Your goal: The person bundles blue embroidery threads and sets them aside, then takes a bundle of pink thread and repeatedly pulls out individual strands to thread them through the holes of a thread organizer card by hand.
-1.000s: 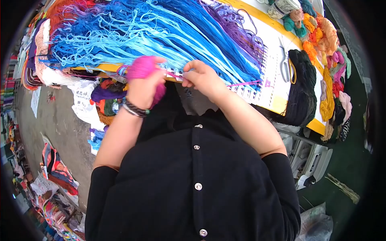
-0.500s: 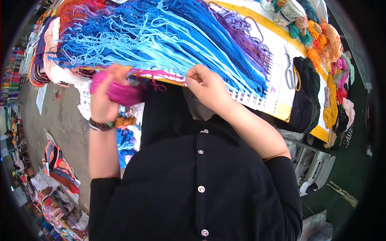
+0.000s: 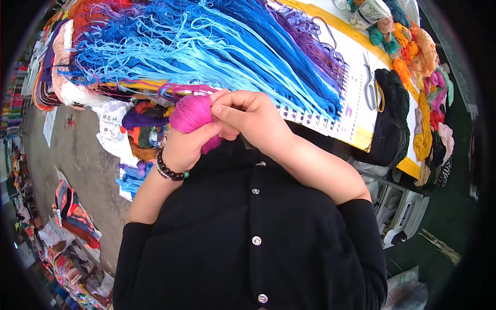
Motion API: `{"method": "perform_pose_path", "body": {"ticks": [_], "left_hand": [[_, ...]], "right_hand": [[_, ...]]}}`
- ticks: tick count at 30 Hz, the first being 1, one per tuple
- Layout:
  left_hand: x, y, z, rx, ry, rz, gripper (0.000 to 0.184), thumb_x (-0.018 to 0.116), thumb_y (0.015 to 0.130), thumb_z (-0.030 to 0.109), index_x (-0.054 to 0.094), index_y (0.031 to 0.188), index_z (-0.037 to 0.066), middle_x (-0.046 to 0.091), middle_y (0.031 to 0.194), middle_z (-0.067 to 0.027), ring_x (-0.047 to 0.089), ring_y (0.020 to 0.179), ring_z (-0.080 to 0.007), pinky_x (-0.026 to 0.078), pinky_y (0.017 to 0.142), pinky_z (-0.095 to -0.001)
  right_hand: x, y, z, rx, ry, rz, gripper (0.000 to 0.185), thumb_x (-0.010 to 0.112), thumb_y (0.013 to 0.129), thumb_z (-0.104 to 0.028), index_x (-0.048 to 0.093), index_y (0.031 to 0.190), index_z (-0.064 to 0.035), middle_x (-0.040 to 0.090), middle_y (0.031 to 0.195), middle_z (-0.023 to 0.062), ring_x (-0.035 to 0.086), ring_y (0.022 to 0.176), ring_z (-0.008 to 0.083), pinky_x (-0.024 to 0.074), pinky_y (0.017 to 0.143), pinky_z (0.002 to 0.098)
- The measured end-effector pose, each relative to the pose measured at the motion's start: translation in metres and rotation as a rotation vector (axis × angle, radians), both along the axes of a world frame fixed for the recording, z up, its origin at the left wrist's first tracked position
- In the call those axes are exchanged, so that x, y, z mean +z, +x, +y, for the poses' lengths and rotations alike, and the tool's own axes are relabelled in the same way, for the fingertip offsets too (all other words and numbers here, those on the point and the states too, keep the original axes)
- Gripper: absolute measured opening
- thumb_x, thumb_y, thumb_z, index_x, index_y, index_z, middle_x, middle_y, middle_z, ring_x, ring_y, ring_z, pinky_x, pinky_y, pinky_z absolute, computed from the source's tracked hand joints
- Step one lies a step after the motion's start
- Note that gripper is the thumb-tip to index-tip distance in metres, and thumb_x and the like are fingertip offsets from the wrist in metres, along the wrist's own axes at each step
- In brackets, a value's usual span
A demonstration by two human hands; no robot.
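A ball of magenta yarn [image 3: 192, 113] sits in my left hand [image 3: 188, 143], whose thumb and fingers are wrapped around its lower side. My right hand [image 3: 253, 116] meets it at the ball's right edge, thumb and forefinger pinched together; what lies between these fingertips is too small to make out. Just behind the ball, loose pink strands [image 3: 178, 89] run along the table's front edge. Long blue strands [image 3: 206, 49] spread over the table beyond both hands, fastened along a white card strip with holes [image 3: 310, 123].
Scissors [image 3: 369, 85] lie on the white sheet at the right, beside a black yarn bundle [image 3: 391, 116]. Purple strands [image 3: 323, 46] and a patterned cup [image 3: 370, 14] are farther back. Colored skeins [image 3: 147, 121] hang low at the left, near the concrete floor [image 3: 82, 150].
My left hand has brought the magenta yarn ball rightward to my right hand, and the two now meet. My right hand keeps its pinch and has shifted slightly.
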State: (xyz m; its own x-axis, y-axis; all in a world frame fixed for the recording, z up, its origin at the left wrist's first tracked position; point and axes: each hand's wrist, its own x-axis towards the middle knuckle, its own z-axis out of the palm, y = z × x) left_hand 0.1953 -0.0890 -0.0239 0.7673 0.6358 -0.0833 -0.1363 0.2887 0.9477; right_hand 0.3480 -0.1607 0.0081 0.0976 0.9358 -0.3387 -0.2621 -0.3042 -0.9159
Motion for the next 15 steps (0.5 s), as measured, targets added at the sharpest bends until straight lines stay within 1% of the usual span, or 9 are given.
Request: {"method": "perform_pose_path", "body": {"ticks": [2, 5, 6, 7, 9, 11, 12, 14, 15], "left_hand": [[0.003, -0.005, 0.004, -0.048, -0.047, -0.025, 0.047, 0.056, 0.086, 0.001, 0.045, 0.132, -0.002, 0.06, 0.115, -0.0113, 0.061, 0.101, -0.018, 0.05, 0.084, -0.0304], [0.005, -0.005, 0.006, -0.082, -0.111, -0.074, 0.048, 0.055, 0.087, 0.002, 0.044, 0.133, -0.002, 0.062, 0.11, -0.0135, 0.063, 0.098, -0.0213, 0.053, 0.081, -0.0331], [0.004, -0.004, 0.005, -0.069, -0.133, -0.096, 0.048, 0.055, 0.087, 0.003, 0.043, 0.133, -0.002, 0.063, 0.106, -0.0143, 0.064, 0.096, -0.0225, 0.054, 0.08, -0.0341], [0.004, -0.003, 0.002, -0.069, -0.136, -0.095, 0.048, 0.055, 0.087, 0.003, 0.043, 0.133, -0.002, 0.063, 0.106, -0.0143, 0.064, 0.096, -0.0225, 0.054, 0.08, -0.0341], [0.005, 0.002, -0.003, -0.055, -0.075, -0.027, 0.048, 0.053, 0.088, 0.004, 0.042, 0.134, -0.002, 0.064, 0.102, -0.0124, 0.064, 0.092, -0.0196, 0.053, 0.078, -0.0308], [0.002, 0.006, -0.004, -0.097, 0.011, 0.088, 0.048, 0.05, 0.091, 0.004, 0.038, 0.137, -0.001, 0.062, 0.105, -0.0115, 0.063, 0.088, -0.0172, 0.052, 0.075, -0.0281], [0.005, 0.01, -0.009, -0.125, 0.071, 0.108, 0.05, 0.046, 0.093, 0.004, 0.031, 0.141, 0.001, 0.061, 0.105, -0.0102, 0.063, 0.086, -0.0152, 0.051, 0.073, -0.0264], [0.004, 0.011, -0.013, -0.167, 0.177, 0.118, 0.052, 0.045, 0.094, 0.004, 0.027, 0.143, 0.002, 0.061, 0.103, -0.0096, 0.063, 0.087, -0.0144, 0.051, 0.073, -0.026], [0.004, 0.012, -0.015, -0.152, 0.136, 0.13, 0.052, 0.045, 0.094, 0.005, 0.027, 0.143, 0.001, 0.062, 0.1, -0.0096, 0.063, 0.087, -0.0138, 0.051, 0.074, -0.0256]], "right_hand": [[-0.015, 0.0, -0.002, -0.074, 0.201, 0.22, 0.012, 0.058, 0.09, -0.006, 0.063, 0.085, 0.0038, 0.061, 0.079, 0.0051, 0.056, 0.063, 0.0084, 0.0463, 0.059, 0.0239], [-0.02, 0.008, -0.006, -0.159, 0.32, 0.082, 0.012, 0.057, 0.09, -0.005, 0.064, 0.086, 0.0037, 0.062, 0.083, 0.0055, 0.057, 0.065, 0.009, 0.0473, 0.062, 0.0236], [-0.022, 0.012, -0.005, -0.164, 0.341, 0.014, 0.011, 0.059, 0.09, -0.007, 0.065, 0.089, 0.0018, 0.063, 0.08, 0.0008, 0.058, 0.077, 0.0082, 0.0452, 0.068, 0.0218], [-0.023, 0.012, -0.007, -0.165, 0.338, 0.015, 0.011, 0.059, 0.09, -0.007, 0.065, 0.089, 0.0018, 0.063, 0.08, 0.0008, 0.058, 0.077, 0.0082, 0.0452, 0.068, 0.0218], [-0.018, 0.014, -0.009, -0.132, 0.221, -0.16, 0.013, 0.06, 0.088, -0.009, 0.064, 0.086, 0.0039, 0.062, 0.071, 0.0036, 0.057, 0.062, 0.0089, 0.0464, 0.059, 0.0227], [-0.006, 0.012, -0.009, -0.054, 0.126, -0.086, 0.015, 0.061, 0.088, -0.011, 0.064, 0.085, 0.004, 0.059, 0.063, 0.0023, 0.056, 0.057, 0.0081, 0.0438, 0.053, 0.0231], [-0.005, 0.01, -0.009, -0.07, 0.087, -0.033, 0.017, 0.061, 0.088, -0.012, 0.064, 0.083, 0.0045, 0.057, 0.061, 0.0023, 0.054, 0.054, 0.0075, 0.041, 0.049, 0.0233], [-0.017, 0.009, -0.007, -0.067, 0.067, 0.06, 0.018, 0.061, 0.089, -0.012, 0.064, 0.083, 0.0049, 0.057, 0.061, 0.0027, 0.054, 0.054, 0.0076, 0.0409, 0.048, 0.0233], [-0.02, 0.009, -0.006, -0.061, 0.045, 0.153, 0.019, 0.06, 0.09, -0.012, 0.063, 0.082, 0.0053, 0.057, 0.062, 0.003, 0.054, 0.053, 0.0077, 0.0409, 0.048, 0.0234]]}}
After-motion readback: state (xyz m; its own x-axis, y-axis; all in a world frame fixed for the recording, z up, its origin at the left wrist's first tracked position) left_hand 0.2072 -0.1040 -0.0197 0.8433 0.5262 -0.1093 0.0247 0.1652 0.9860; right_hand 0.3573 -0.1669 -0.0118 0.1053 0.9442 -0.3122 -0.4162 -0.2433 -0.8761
